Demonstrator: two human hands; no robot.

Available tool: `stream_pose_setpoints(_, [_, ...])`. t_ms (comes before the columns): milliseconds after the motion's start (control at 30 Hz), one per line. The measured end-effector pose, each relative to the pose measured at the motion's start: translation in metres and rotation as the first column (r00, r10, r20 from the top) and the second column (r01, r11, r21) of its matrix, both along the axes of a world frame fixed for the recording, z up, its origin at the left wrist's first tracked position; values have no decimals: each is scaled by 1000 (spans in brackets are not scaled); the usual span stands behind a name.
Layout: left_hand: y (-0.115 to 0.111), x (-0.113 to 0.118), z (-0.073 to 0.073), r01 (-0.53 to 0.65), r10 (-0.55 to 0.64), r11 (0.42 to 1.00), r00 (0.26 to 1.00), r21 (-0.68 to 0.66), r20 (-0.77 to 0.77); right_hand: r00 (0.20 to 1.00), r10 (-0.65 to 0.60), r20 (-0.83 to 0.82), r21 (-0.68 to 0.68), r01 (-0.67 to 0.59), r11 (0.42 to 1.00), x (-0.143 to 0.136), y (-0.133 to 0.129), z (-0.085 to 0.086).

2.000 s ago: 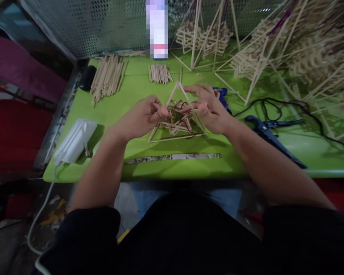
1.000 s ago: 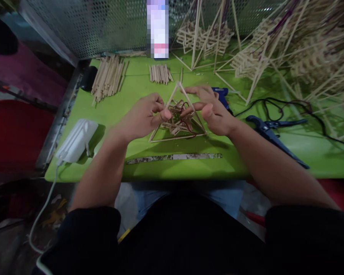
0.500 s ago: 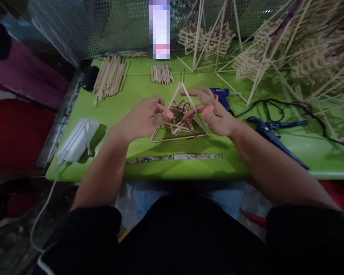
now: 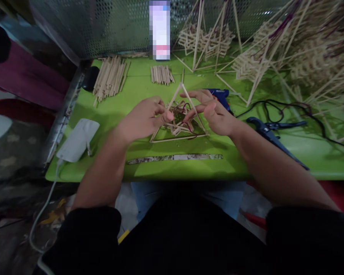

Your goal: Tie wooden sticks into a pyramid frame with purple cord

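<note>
A pyramid-shaped frame of thin wooden sticks (image 4: 180,140) stands on the green table in front of me. Within it sit smaller crossed sticks (image 4: 176,129) and a dark red thread (image 4: 192,132). My left hand (image 4: 146,119) is closed at the frame's left slanting stick, thumb and fingers pinched there. My right hand (image 4: 215,114) is at the right side with fingers stretched and thumb raised apart. Its forefinger reaches close to the frame's top, and another finger reaches in past the right stick; exact contact is hard to tell.
A blue glue gun (image 4: 222,97) lies behind my right hand, a dark cutter (image 4: 275,139) to the right. Stick bundles (image 4: 110,78) lie at the back left. A white power bank (image 4: 78,139) is left, a flat strip (image 4: 174,157) in front. Finished stick pieces (image 4: 255,65) crowd the back right.
My right thumb has shifted slightly; both hands otherwise stay at the frame. At the far left, the red chair shows less and a pale rounded shape has come into view.
</note>
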State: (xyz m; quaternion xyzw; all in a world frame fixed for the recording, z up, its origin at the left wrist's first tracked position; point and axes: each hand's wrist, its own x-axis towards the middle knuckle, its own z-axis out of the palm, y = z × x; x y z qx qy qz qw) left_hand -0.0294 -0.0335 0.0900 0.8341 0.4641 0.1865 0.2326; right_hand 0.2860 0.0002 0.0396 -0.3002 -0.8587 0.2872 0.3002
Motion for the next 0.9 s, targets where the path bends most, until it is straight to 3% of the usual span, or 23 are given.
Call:
stream_pose_setpoints(267, [-39, 15, 33, -127, 126, 992, 990, 0, -69, 1000, -17, -1, -19, 17, 1000, 1, 3, 3])
stream_pose_setpoints(400, [-48, 20, 40, -175, 172, 984, 976, -14, -136, 999, -35, 22, 3, 35, 999, 1, 2, 5])
stream_pose_setpoints(500, [-46, 19, 40, -183, 176, 982, 973, -37, -148, 999, -33, 19, 10, 32, 999, 1, 0, 7])
stream_pose_setpoints(633, [-43, 12, 37, -173, 173, 984, 985, -33, 3, 998, -66, 7, -23, 66, 998, 0, -1, 9])
stream_pose_setpoints(733, [-32, 0, 29, -225, 225, 974, 971, -9, 81, 986, -138, -93, -70, 132, 989, -1, 3, 8])
stream_pose_setpoints(800, [-19, -12, 22, -236, 234, 972, 970, 14, 67, 970, -192, -150, -111, 177, 978, 0, 9, 5])
stream_pose_setpoints(900, [2, -31, 13, -140, 139, 988, 990, -63, -18, 963, -238, -124, -196, 211, 958, 6, 21, -4])
